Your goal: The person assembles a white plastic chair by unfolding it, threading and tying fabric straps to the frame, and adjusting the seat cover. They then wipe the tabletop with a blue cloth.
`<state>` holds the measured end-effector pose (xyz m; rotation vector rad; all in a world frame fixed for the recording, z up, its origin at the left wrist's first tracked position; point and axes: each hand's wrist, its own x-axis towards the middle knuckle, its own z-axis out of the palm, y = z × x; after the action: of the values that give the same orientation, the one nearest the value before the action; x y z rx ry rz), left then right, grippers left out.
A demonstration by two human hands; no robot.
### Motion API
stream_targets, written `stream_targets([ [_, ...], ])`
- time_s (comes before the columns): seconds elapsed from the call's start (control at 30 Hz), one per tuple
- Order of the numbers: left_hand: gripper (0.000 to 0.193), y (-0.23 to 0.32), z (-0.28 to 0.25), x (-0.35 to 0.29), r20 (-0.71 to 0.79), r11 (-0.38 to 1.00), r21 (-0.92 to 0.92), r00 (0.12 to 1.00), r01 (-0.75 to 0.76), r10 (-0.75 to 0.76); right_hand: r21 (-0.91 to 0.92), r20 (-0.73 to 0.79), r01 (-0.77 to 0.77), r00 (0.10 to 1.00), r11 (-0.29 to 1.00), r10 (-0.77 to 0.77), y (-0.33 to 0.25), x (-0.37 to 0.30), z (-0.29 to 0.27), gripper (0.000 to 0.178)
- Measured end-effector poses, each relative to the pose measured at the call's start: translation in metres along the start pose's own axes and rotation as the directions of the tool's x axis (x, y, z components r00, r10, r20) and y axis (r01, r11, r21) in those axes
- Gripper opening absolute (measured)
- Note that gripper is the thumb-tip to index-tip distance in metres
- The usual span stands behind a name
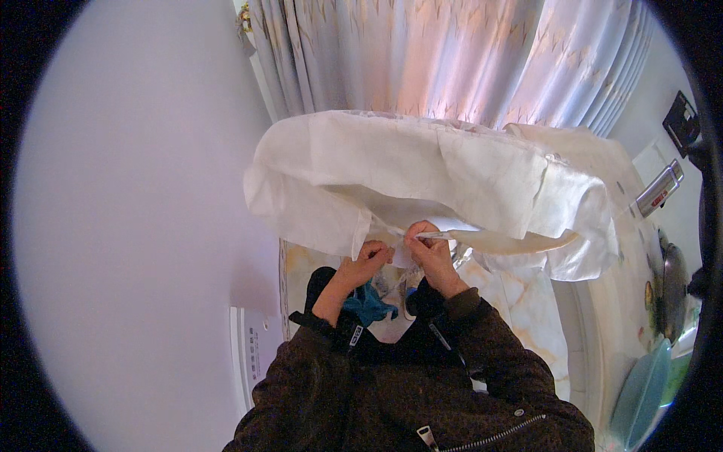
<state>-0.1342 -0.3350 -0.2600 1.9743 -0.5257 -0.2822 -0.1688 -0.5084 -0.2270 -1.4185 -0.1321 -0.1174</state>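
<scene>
A large white cloth-like sheet (392, 154) spreads out in front of me, its near edge hanging in folds. My right hand (431, 248) is closed in a pinch on a narrow white rolled edge of the sheet, which runs off to the right. Just left of it, my left hand (367, 261) is curled beside the sheet's hanging corner, fingertips pressed together. Whatever those fingertips may hold is too small to make out. Between and below the hands are pale, thin folds that I cannot tell apart clearly.
Patterned curtains (452, 60) hang beyond the sheet, and a plain wall (135, 211) rises on the left. To the right, a counter carries a silver flask (660, 188), a dark lidded pan (672, 294) and a teal basin (640, 395). Something teal (367, 303) lies below my hands.
</scene>
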Motion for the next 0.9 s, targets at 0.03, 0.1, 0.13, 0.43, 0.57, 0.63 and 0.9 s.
stream_targets([
  [0.03,0.020,0.001,-0.002,-0.001,0.019,0.999,0.053,1.000,-0.007,0.006,-0.015,0.010,-0.013,1.000,1.000,0.013,-0.002,0.001,-0.001,0.006],
  [0.1,0.019,0.003,-0.009,-0.005,0.204,0.937,-0.272,0.965,0.220,-0.168,-0.213,0.040,0.148,0.989,0.966,-0.143,-0.005,0.003,-0.003,0.008],
  [0.13,0.018,0.004,-0.012,-0.009,0.321,0.852,-0.398,0.921,0.341,-0.219,-0.302,0.075,0.216,0.976,0.928,-0.203,-0.007,0.002,-0.004,0.010],
  [0.43,0.018,0.042,-0.013,-0.022,0.180,0.470,-0.857,0.977,0.212,-0.113,-0.279,0.141,0.235,0.969,0.931,-0.202,-0.002,0.000,-0.012,0.012],
  [0.57,0.018,0.057,-0.004,-0.020,0.126,0.521,-0.833,0.981,0.187,-0.150,-0.228,0.047,0.136,0.991,0.964,-0.129,0.000,0.002,-0.003,0.009],
  [0.63,0.019,0.059,-0.003,-0.020,0.104,0.563,-0.816,0.992,0.128,-0.076,-0.106,0.002,-0.102,0.995,0.989,0.103,-0.002,-0.001,0.002,0.010],
  [0.9,0.016,0.026,0.005,-0.013,0.108,0.651,-0.732,0.978,0.200,-0.179,0.361,0.139,-0.571,0.815,0.737,0.563,-0.007,-0.003,-0.002,0.016],
])
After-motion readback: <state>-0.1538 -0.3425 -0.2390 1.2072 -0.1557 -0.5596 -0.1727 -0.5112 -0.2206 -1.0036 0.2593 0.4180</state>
